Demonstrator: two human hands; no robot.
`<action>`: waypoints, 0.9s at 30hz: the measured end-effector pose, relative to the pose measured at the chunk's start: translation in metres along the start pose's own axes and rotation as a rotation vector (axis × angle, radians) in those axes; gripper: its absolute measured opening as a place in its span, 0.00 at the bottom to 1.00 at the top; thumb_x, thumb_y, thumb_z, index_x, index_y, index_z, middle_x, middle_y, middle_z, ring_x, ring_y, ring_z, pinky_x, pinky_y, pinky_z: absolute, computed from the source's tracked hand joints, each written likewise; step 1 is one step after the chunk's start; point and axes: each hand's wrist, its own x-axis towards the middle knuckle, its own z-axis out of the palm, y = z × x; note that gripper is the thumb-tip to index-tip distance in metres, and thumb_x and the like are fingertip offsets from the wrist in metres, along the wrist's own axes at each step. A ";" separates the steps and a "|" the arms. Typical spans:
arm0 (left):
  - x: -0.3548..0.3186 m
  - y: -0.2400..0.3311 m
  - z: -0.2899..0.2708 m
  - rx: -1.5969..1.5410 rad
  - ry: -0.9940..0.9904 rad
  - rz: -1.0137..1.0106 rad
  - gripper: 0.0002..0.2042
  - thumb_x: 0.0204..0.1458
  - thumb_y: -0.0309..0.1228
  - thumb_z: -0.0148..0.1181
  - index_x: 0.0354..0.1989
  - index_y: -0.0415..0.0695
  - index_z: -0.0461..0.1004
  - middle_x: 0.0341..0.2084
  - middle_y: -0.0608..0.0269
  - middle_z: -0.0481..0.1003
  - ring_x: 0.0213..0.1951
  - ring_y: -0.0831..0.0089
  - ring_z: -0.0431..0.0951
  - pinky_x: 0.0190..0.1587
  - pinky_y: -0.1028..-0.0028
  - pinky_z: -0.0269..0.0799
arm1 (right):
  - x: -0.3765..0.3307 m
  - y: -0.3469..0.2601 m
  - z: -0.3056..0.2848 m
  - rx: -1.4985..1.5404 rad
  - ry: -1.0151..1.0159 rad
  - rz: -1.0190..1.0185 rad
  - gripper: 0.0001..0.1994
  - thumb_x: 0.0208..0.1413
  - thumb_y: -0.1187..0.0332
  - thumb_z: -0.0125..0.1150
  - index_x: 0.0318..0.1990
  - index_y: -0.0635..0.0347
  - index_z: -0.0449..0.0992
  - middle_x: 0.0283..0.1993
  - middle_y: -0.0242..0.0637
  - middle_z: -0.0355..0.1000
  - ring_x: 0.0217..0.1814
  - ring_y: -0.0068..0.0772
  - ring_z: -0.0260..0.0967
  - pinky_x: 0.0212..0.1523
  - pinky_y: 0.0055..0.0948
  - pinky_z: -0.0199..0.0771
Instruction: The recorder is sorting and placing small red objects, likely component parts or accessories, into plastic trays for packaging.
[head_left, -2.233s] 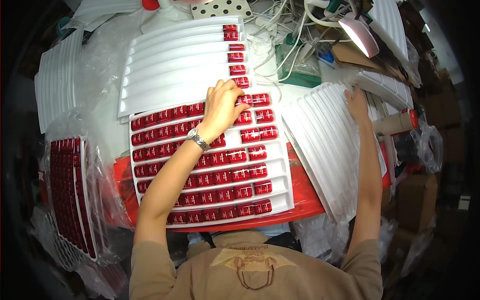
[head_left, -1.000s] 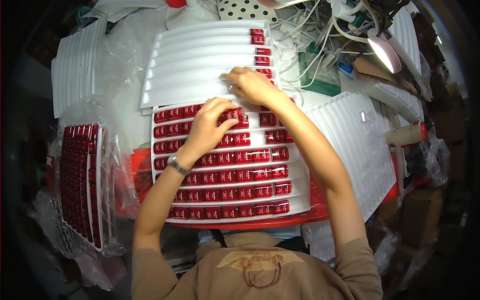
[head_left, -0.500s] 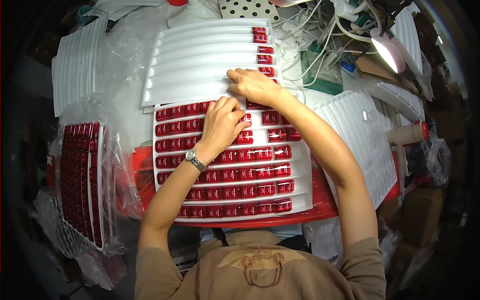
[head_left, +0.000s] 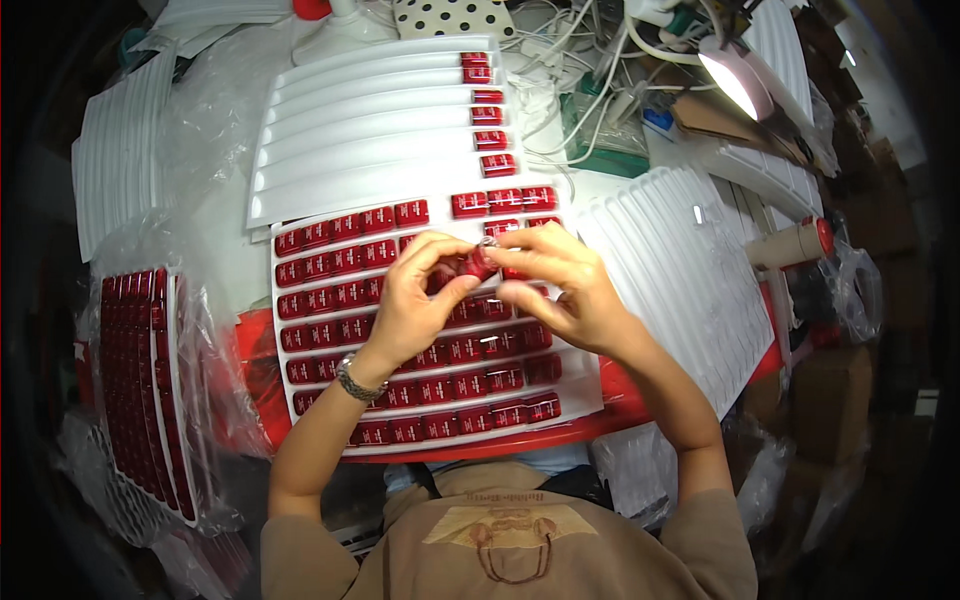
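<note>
Between my hands, over the lower tray, a small glossy red piece (head_left: 478, 264) is tilted up, with something shiny at its far end. My left hand (head_left: 418, 292) pinches it between thumb and fingers. My right hand (head_left: 562, 282) is close beside it, fingers stretched toward the shiny end and thumb apart from them. Under my hands lies a white ribbed tray (head_left: 588, 385) with rows of similar red block-shaped pieces (head_left: 465, 351). Beyond it, a second white tray (head_left: 370, 125) carries a column of red pieces (head_left: 488, 140) along its right end.
At the left stands a filled tray of red pieces (head_left: 135, 370) in clear plastic. White ribbed trays (head_left: 670, 270) lie at the right, beside a beige cylinder with a red end (head_left: 795, 245). A lit lamp (head_left: 735, 85) and tangled cables (head_left: 590, 75) occupy the back right.
My left hand has lifted a red piece off the lower tray. My right hand has come back from the far tray to beside that piece. The whole view has shifted slightly.
</note>
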 end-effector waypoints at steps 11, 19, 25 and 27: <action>0.046 -0.030 0.004 0.770 0.023 0.205 0.08 0.46 0.23 0.61 0.35 0.35 0.76 0.28 0.57 0.70 0.37 0.63 0.70 0.43 0.68 0.67 | -0.092 0.164 -0.132 -1.333 0.153 0.564 0.11 0.53 0.64 0.58 0.40 0.60 0.76 0.39 0.39 0.73 0.47 0.41 0.67 0.46 0.43 0.66; 0.034 -0.031 -0.016 0.856 -0.050 0.191 0.11 0.40 0.24 0.66 0.34 0.37 0.76 0.27 0.60 0.69 0.38 0.64 0.68 0.44 0.67 0.64 | -0.058 0.129 -0.108 -0.223 0.457 0.685 0.09 0.55 0.69 0.56 0.40 0.61 0.76 0.31 0.33 0.75 0.25 0.27 0.68 0.29 0.26 0.68; 0.027 -0.037 -0.025 0.664 -0.043 0.204 0.11 0.41 0.25 0.66 0.34 0.39 0.76 0.30 0.61 0.71 0.39 0.65 0.69 0.46 0.67 0.63 | -0.018 0.069 -0.039 0.694 0.034 0.590 0.18 0.55 0.74 0.59 0.53 0.66 0.68 0.37 0.37 0.74 0.33 0.21 0.71 0.39 0.21 0.72; 0.028 -0.031 -0.021 0.984 0.008 0.306 0.10 0.40 0.27 0.67 0.34 0.41 0.78 0.31 0.62 0.72 0.40 0.66 0.69 0.47 0.66 0.62 | -0.016 0.064 -0.031 0.690 0.040 0.680 0.18 0.54 0.75 0.59 0.53 0.67 0.67 0.35 0.35 0.73 0.33 0.21 0.72 0.36 0.18 0.71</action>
